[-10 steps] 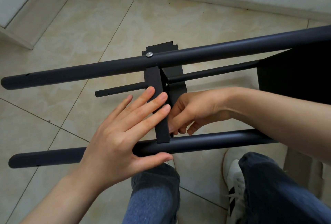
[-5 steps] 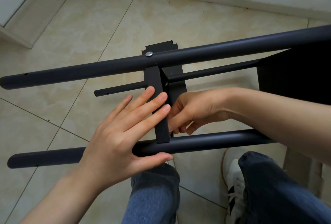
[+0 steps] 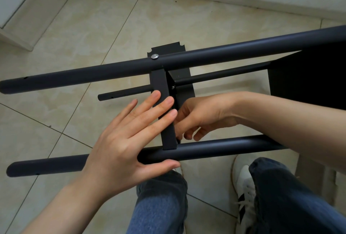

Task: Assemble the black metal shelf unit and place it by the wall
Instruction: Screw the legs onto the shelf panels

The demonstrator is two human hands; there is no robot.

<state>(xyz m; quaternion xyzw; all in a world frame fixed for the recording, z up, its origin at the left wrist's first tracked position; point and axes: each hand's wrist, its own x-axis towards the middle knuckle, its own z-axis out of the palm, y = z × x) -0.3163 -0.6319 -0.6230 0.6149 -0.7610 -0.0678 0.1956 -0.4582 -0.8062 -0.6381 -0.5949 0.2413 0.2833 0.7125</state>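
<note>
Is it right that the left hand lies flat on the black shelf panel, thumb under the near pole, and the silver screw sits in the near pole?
Not quite: the head view shows the silver screw in the far pole, not the near pole. The left hand does lie flat on the black shelf panel.

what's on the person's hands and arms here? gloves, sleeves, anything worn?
Nothing worn. The left hand and right hand are bare: no gloves, rings or watch visible. Both forearms are bare as far as the frame shows, with no sleeve in view. Nails are short and unpainted.
</note>
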